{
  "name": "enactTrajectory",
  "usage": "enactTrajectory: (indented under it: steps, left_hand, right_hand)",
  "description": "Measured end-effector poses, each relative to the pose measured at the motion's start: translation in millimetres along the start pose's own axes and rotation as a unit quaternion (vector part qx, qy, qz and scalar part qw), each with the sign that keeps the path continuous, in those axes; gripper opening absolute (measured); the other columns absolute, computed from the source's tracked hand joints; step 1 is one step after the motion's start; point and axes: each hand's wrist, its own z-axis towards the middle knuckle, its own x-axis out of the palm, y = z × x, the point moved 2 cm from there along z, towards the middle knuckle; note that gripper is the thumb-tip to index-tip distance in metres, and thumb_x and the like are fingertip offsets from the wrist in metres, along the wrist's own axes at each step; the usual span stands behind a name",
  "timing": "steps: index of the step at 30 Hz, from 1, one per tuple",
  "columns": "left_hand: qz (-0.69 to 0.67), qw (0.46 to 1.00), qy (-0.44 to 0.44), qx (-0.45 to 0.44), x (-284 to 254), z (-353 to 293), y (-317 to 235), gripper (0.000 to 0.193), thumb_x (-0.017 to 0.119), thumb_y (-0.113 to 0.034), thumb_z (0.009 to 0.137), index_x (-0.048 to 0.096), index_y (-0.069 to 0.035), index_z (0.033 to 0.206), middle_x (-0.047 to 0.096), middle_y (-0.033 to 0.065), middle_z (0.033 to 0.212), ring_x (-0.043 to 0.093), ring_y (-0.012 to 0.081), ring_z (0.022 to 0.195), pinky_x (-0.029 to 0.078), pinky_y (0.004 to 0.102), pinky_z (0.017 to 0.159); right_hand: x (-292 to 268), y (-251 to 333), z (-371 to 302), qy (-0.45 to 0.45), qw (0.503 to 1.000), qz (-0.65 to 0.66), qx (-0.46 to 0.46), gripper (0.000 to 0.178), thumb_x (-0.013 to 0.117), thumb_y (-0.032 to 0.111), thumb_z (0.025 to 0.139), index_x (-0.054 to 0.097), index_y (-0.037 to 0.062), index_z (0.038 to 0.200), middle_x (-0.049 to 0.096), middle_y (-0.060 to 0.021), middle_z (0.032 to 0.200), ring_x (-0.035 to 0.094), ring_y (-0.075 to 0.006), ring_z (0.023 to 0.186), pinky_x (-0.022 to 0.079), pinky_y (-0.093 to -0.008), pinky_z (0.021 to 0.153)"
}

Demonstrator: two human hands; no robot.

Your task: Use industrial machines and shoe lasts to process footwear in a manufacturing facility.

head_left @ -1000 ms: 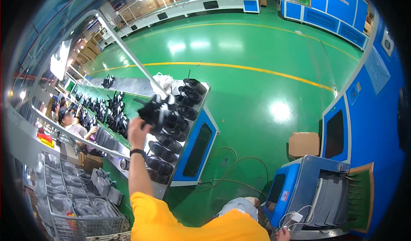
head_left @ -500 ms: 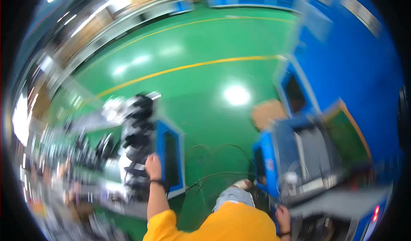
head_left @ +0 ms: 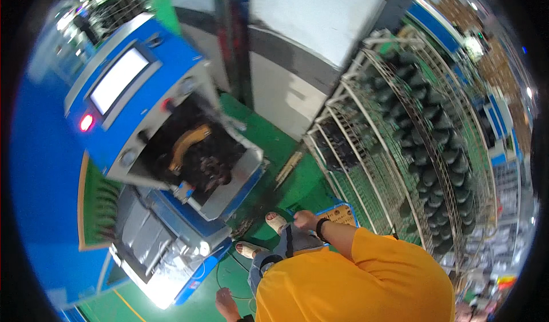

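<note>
My right hand (head_left: pixel 306 221) is in front of my body with its fingers curled together. A small teal tip shows at the fingers, too little to name. Low at the left, my left hand (head_left: pixel 227 303) hangs beside my body, fingers loosely apart, with nothing visible in it. Nearest to it is the lower part of a blue machine (head_left: pixel 191 282). The machine's upper part has a lit screen (head_left: pixel 119 80) and a red light (head_left: pixel 86 122). In its dark opening lies a curved tan piece (head_left: pixel 189 144).
To the right stands a wire rack (head_left: pixel 374 142) holding many dark rounded pieces (head_left: pixel 426 150). A tan board with holes (head_left: pixel 337 214) lies by its foot. A post (head_left: pixel 234 47) and a white wall (head_left: pixel 320 13) stand ahead. A cable (head_left: pixel 220 270) loops over the green floor.
My view has swung round: the machine that was on my right is now on my left. The rack and wall have come into view. My right hand is now raised in front of me.
</note>
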Motion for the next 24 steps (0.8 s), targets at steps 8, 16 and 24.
enactTrajectory:
  steps: [8, 16, 24]
  left_hand:
    - [0.248, 0.930, 0.206, 0.177, 81, 94, -103, 0.027, 0.056, -0.023, 0.097, 0.072, -0.001, 0.098, 0.073, 0.0148, 0.091, 0.070, 0.0302, 0.083, 0.054, 0.0408, 0.075]
    - [0.332, 0.864, 0.325, 0.194, 139, 125, -176, 0.038, 0.063, -0.035, 0.097, 0.074, -0.001, 0.111, 0.075, 0.0217, 0.101, 0.073, 0.0374, 0.096, 0.056, 0.0443, 0.087]
    - [0.320, 0.811, 0.402, 0.279, 259, 165, -243, 0.035, 0.063, -0.031, 0.097, 0.074, 0.000, 0.110, 0.075, 0.0218, 0.104, 0.072, 0.0392, 0.096, 0.056, 0.0448, 0.085]
  right_hand:
    - [41, -160, -66, -0.140, 0.932, 0.151, 0.297, 0.034, 0.060, 0.026, 0.089, 0.076, -0.0020, 0.100, 0.072, -0.0287, 0.104, 0.071, -0.0444, 0.098, 0.057, -0.0509, 0.087]
    - [46, -108, -93, -0.198, 0.856, 0.299, 0.372, 0.037, 0.063, 0.021, 0.087, 0.070, -0.0007, 0.117, 0.070, -0.0278, 0.117, 0.067, -0.0440, 0.112, 0.053, -0.0491, 0.098]
    - [2, -121, -18, -0.351, 0.822, 0.296, 0.337, 0.061, 0.064, 0.024, 0.092, 0.049, 0.0056, 0.148, 0.053, -0.0308, 0.142, 0.052, -0.0432, 0.133, 0.045, -0.0501, 0.111]
